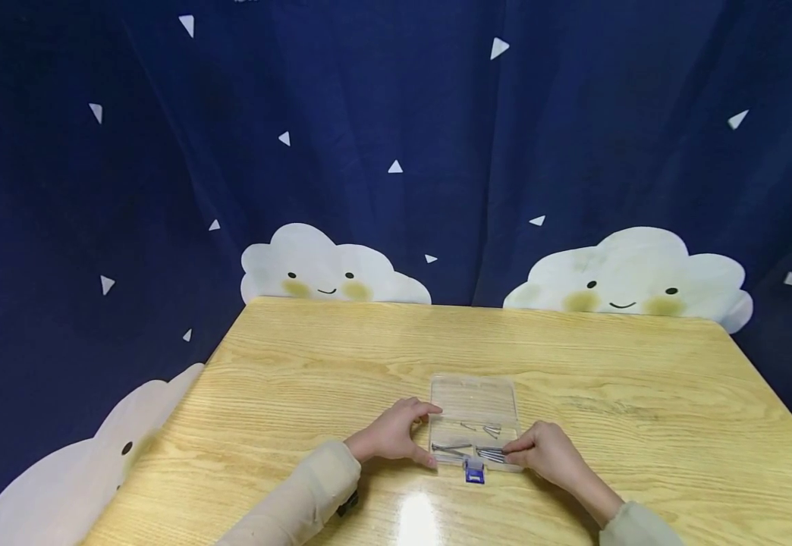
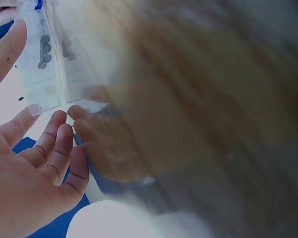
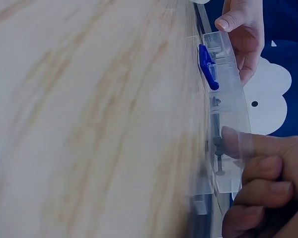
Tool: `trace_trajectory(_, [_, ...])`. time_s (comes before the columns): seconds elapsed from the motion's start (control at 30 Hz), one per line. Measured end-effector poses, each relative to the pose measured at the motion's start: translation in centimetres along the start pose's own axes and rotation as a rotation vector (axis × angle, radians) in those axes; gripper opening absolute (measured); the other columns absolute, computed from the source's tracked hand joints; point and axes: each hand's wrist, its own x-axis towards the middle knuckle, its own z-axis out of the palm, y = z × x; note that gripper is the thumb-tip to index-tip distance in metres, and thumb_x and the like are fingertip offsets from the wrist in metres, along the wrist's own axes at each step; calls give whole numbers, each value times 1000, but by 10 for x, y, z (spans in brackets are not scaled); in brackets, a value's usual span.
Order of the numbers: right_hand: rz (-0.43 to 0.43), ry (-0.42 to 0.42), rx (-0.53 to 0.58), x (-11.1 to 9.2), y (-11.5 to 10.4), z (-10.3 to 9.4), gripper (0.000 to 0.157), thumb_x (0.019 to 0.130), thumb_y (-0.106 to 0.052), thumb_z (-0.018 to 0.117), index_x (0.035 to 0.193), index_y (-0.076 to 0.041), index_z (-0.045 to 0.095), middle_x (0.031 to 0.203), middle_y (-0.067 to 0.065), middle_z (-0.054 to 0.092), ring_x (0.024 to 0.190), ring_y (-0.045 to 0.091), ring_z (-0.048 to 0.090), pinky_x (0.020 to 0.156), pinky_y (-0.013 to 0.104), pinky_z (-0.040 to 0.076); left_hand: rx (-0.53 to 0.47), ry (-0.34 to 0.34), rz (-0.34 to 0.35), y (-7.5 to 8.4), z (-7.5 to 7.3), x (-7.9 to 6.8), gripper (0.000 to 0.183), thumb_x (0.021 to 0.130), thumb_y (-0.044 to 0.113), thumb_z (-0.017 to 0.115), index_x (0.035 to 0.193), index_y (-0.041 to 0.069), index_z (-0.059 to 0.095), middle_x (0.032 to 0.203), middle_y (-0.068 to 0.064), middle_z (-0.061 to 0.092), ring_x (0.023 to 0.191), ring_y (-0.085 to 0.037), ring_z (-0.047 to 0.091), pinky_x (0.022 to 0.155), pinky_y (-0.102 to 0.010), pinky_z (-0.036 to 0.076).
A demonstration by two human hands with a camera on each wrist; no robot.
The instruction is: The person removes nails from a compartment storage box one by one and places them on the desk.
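A clear plastic compartment box (image 1: 513, 417) lies on the table with its lid (image 1: 473, 398) open backward. Long metal nails (image 1: 451, 449) fill the front left compartment, and more nails (image 1: 489, 453) lie in the front right one. Shorter nails (image 1: 491, 430) are behind them. A blue latch (image 1: 474, 472) hangs at the front. My left hand (image 1: 398, 434) is spread around the box's left end, its fingertips touching the edge. With thumb and finger at the front right compartment, my right hand (image 1: 551, 455) pinches nails there; the remaining fingers (image 3: 260, 191) are curled. Its thumb contact is partly hidden.
The wooden table (image 1: 341, 349) extends around the box to its far edge. Behind it hangs a dark blue curtain (image 1: 369, 91) printed with white triangles and smiling clouds. Bright glare (image 1: 418, 519) falls on the tabletop near the front.
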Motion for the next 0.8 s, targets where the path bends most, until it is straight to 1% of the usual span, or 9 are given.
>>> trace_trajectory(0.17, [26,3,-7,1,-1,1,6,67,-9,77,72,-12,75,72,2,69,71,16,62,64,31,48,-8,1,-3,1,-1,-1,76,62,33,83,127,11,50,104,-3,53,98,-17,47,83,-27,39])
trace_trajectory(0.27, [24,-5,3,2,0,1,5,67,-9,77,71,-11,74,71,1,69,70,12,61,63,29,47,-11,-1,-5,2,-1,-1,76,63,33,83,127,11,50,104,-2,53,98,-17,47,83,-27,39])
trace_trajectory(0.33, [16,-26,34,2,1,0,4,69,-9,76,72,-9,74,70,1,68,58,8,56,54,26,45,-11,-2,-7,1,-1,0,76,63,33,83,128,11,50,104,-2,53,98,-16,47,83,-27,39])
trace_trajectory(0.43, [-15,-67,86,4,4,-1,4,72,-9,74,75,-6,74,70,1,68,47,1,46,44,20,38,-10,-1,-11,1,-1,-1,76,63,34,83,127,11,50,103,-1,53,97,-16,47,82,-27,39])
trace_trajectory(0.5, [-35,-96,122,4,5,-1,6,75,-9,72,76,-4,74,69,0,67,41,-1,39,39,19,33,-8,2,-13,1,-1,-1,76,62,34,83,127,12,51,102,-1,52,96,-15,47,81,-26,39])
trace_trajectory(0.6, [-66,-131,141,6,7,-3,7,76,-10,71,76,-4,74,66,-2,65,39,-2,37,38,18,31,-1,7,-17,0,0,0,76,61,34,83,126,12,51,101,-1,52,95,-15,47,80,-26,39])
trace_trajectory(0.67, [-78,-151,135,7,7,-4,7,77,-10,71,76,-4,74,63,-4,64,38,-3,36,37,18,30,7,9,-20,0,0,0,76,61,35,84,126,12,52,100,-1,53,94,-14,47,80,-25,40])
trace_trajectory(0.8, [-76,-185,126,10,7,-6,7,77,-11,71,73,-6,74,59,-5,61,38,-2,35,38,17,27,23,10,-22,1,0,0,76,61,36,84,126,13,52,100,0,53,93,-13,47,79,-24,40])
